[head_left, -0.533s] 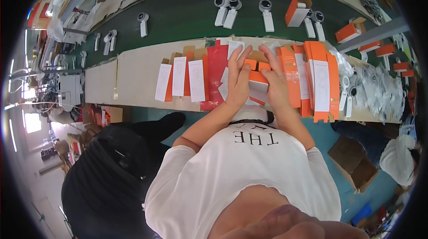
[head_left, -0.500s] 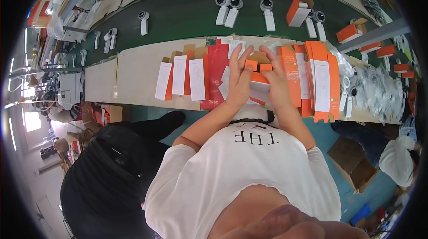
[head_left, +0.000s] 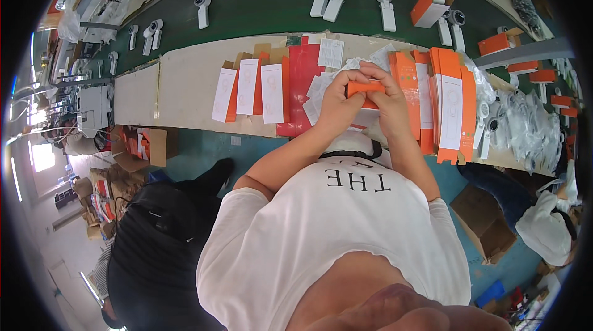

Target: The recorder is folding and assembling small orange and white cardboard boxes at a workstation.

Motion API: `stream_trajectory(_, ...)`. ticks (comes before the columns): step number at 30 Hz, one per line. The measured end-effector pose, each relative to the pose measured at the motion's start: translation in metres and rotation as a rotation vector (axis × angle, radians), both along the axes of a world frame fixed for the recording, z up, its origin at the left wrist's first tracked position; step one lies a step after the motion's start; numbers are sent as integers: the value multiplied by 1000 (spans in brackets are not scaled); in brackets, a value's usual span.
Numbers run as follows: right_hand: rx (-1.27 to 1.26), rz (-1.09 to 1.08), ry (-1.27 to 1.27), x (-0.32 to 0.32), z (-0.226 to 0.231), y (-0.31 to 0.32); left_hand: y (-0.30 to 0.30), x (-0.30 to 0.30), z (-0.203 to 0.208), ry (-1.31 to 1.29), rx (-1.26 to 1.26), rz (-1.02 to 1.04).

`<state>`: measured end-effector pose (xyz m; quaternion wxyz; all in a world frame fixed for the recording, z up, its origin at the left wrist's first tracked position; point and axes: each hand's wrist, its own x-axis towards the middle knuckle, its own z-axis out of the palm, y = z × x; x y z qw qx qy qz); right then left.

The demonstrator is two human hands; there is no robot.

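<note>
An orange and white carton [head_left: 367, 88] is between my two hands, just in front of my body, with its orange end facing up. My left hand [head_left: 340, 99] wraps its left side, the thumb against the carton. Around the right side, the fingers of my right hand [head_left: 388, 99] are curled, its thumb also pressing on the carton. The carton's lower part is mostly hidden by my hands. Loose printed sheets [head_left: 330, 53] lie just beyond and left of my hands, beside a red sheet [head_left: 302, 87].
Several upright cartons [head_left: 248, 87] with open flaps stand left. Flat orange cartons [head_left: 450, 105] are stacked right, beside plastic-wrapped handheld fans [head_left: 525, 124]. More white fans [head_left: 386, 9] lie on the green conveyor belt [head_left: 265, 9]. A person in black [head_left: 164, 250] is at my left.
The carton's orange end flaps stood up before; now they are folded down. My fingers have curled in over the carton's end. The view has shifted slightly.
</note>
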<state>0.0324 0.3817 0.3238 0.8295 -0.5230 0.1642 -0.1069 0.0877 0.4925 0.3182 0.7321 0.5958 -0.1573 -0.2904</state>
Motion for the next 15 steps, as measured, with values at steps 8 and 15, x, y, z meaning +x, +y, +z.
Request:
stream_trajectory(8,321,62,-179,14,1,-18,16,24,19,-803,223,-110)
stream_trajectory(15,-743,137,308,29,-115,-40,102,133,-33,226,-377,595)
